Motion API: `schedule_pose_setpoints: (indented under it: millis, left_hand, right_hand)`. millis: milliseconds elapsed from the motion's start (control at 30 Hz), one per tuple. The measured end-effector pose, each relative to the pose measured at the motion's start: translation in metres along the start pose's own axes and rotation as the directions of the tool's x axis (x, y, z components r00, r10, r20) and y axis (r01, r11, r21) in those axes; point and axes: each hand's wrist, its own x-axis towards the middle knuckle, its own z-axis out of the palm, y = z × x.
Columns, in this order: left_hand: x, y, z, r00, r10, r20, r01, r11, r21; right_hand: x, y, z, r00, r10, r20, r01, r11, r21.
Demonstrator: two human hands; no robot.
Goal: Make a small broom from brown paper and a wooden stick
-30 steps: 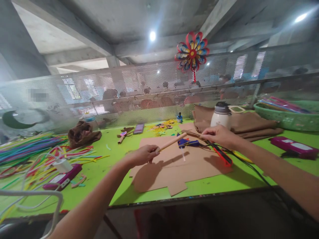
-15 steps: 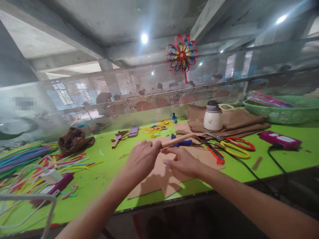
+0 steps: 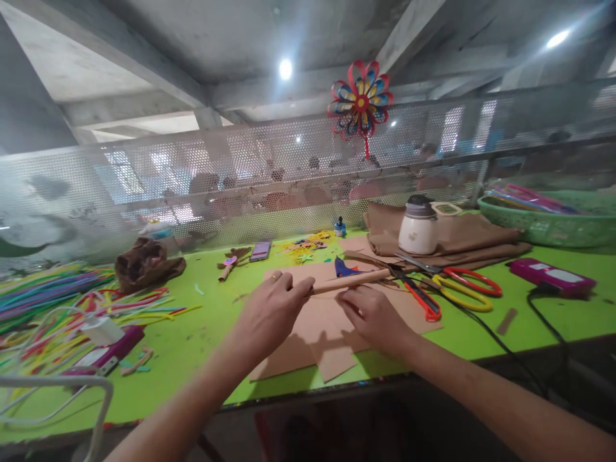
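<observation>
A light-brown, tube-like stick (image 3: 353, 281) is in my left hand (image 3: 276, 308), whose fingers close round its near end. It points to the right, above brown paper sheets (image 3: 293, 350). Just below the stick, my right hand (image 3: 378, 317) has its thumb and fingers pinched together. A thin line shows between the two hands, but I cannot make out what it is. Behind the stick lie blue-handled pliers (image 3: 344, 268), partly hidden. An orange-red utility knife (image 3: 423, 298) and scissors (image 3: 464, 292) with red and yellow handles lie right of my right hand.
On the green table (image 3: 192, 346), coloured pipe cleaners (image 3: 58, 301) and a purple device (image 3: 108, 353) with cables lie left. A white jar (image 3: 418, 228) stands on folded brown cloth (image 3: 481, 240). Another purple device (image 3: 551, 277) and a green basket (image 3: 553, 221) are right. A mesh panel (image 3: 240, 192) stands behind.
My right hand's thumb and fingers, more apart before, have come together under the stick. The stick has tilted to lie flatter. The whole view has shifted slightly.
</observation>
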Motion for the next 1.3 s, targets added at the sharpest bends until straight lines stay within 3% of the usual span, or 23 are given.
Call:
schedule_pose_setpoints:
  millis: [200,333,467,567,667,800,1067,1300]
  left_hand:
    - [-0.01,0.0,0.006,1.0,-0.029,0.003,0.029,0.998,-0.057]
    - [-0.012,-0.005,0.01,0.987,-0.054,0.153,0.107,0.925,-0.364]
    - [-0.009,-0.013,0.011,0.911,0.062,0.409,0.265,0.672,-0.692]
    - [-0.006,-0.019,0.013,0.827,0.152,0.541,0.436,0.432,-0.789]
    - [-0.003,-0.025,0.016,0.785,0.208,0.584,0.521,0.289,-0.803]
    - [0.0,-0.03,0.017,0.744,0.289,0.602,0.582,0.164,-0.797]
    - [0.003,-0.035,0.022,0.72,0.359,0.594,0.598,0.114,-0.793]
    - [0.0,-0.046,0.035,0.673,0.388,0.63,0.659,0.074,-0.749]
  right_hand:
    - [-0.019,0.014,-0.01,0.995,-0.079,-0.055,0.068,0.98,-0.185]
    - [-0.025,0.022,-0.023,0.989,-0.142,-0.032,0.133,0.969,-0.21]
    - [-0.025,0.026,-0.039,0.988,-0.156,-0.023,0.146,0.958,-0.247]
    - [-0.024,0.028,-0.048,0.982,-0.187,-0.004,0.179,0.95,-0.258]
    - [-0.02,0.029,-0.056,0.982,-0.186,0.012,0.184,0.955,-0.235]
    - [-0.01,0.028,-0.065,0.999,-0.049,-0.004,0.048,0.982,-0.183]
    - [0.011,0.032,-0.077,0.985,-0.017,0.172,0.049,0.982,-0.182]
    - [0.021,0.037,-0.075,0.929,0.006,0.37,0.024,0.997,-0.077]
